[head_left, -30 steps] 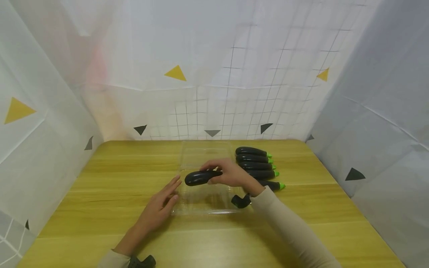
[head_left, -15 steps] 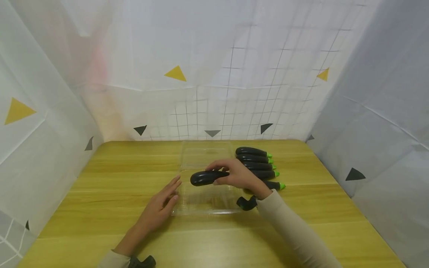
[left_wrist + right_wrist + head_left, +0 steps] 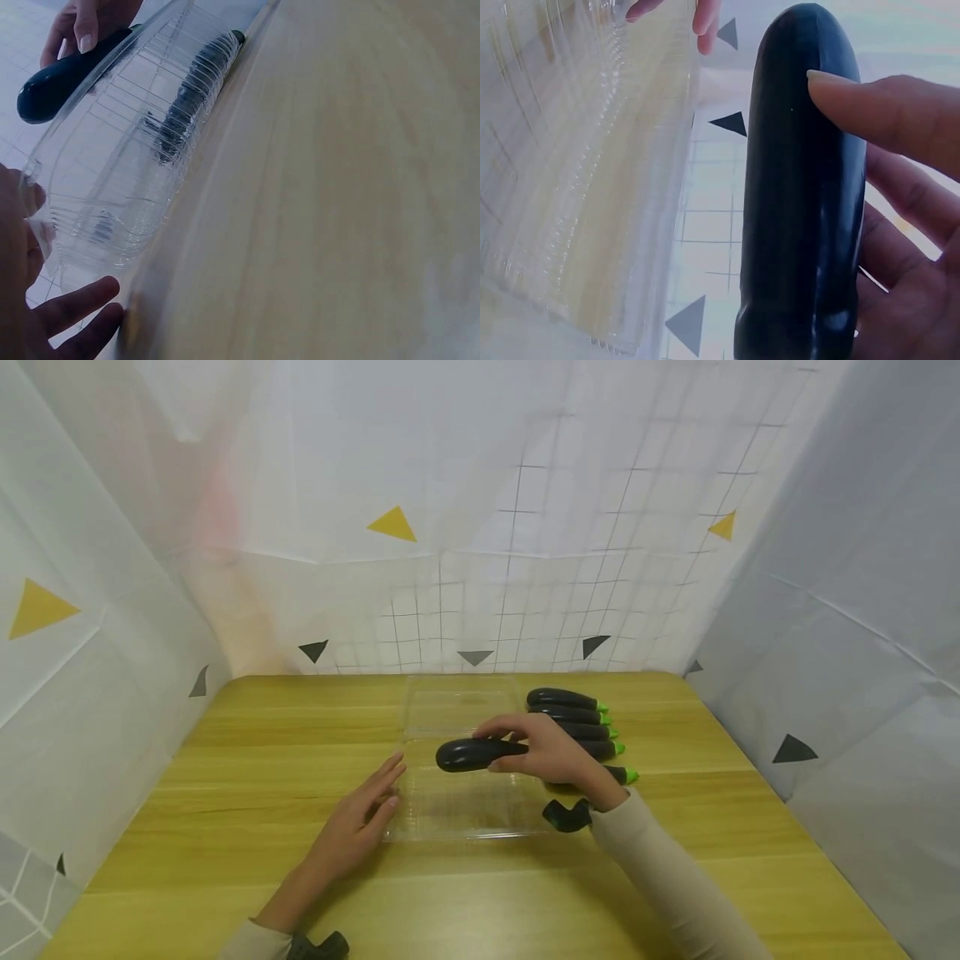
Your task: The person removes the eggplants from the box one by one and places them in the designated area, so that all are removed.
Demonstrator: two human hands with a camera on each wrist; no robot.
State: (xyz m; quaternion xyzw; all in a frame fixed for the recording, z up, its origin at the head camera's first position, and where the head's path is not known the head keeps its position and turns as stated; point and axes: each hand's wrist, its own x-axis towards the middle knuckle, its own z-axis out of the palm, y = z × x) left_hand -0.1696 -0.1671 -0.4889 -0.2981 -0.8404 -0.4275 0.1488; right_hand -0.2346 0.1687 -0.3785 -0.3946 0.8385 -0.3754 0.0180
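My right hand (image 3: 553, 752) pinches a dark purple, nearly black eggplant (image 3: 469, 755) between thumb and fingers, its rounded end pointing left. The eggplant hangs level above a clear plastic clamshell box (image 3: 468, 836) with its lid lying back. In the right wrist view the thumb (image 3: 855, 101) presses on one side of the eggplant, with other fingers behind. My left hand (image 3: 348, 827) is at the box's left edge, fingers extended; in the left wrist view some fingertips touch the rim of the box (image 3: 56, 135). The held eggplant's stem end is hidden by the right hand.
Several more eggplants (image 3: 562, 699) with green stems lie in a row to the right of the box. The wooden table (image 3: 247, 793) is bounded by white sheeting (image 3: 360, 460) at the back and sides. Black wrist mounts (image 3: 567, 816) sit on both wrists.
My right hand has moved a little to the right over the box, carrying the eggplant with it. The left hand and the box have kept their places.
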